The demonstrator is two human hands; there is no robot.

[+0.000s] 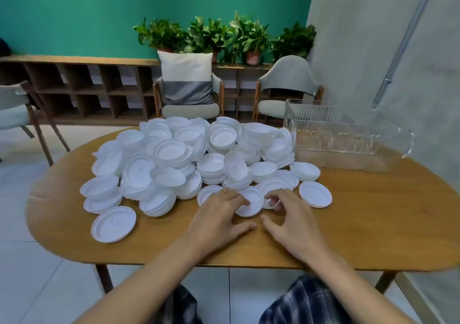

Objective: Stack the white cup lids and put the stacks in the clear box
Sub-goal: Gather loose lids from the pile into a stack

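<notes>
Looks like lounge or break corner, office or café kind; can't tell which. I sit at oval wooden surface (361,211). Facing me: padded armchair (190,111) with big white-and-grey cushion (186,75), second grey armchair (288,75) beside it, third chair (12,109) at left edge. Behind them, long low wooden cubby shelf (74,87) along teal wall (74,12), row of potted plants (249,37) on top. Pale tiled floor (15,199). On my right, grey concrete-look wall (361,37) with exposed metal pipe (408,32).

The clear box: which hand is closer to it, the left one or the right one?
Right. The right hand pinches a white lid, toward the person and left of the clear box. The left hand lies further left, beyond the right hand.
</notes>
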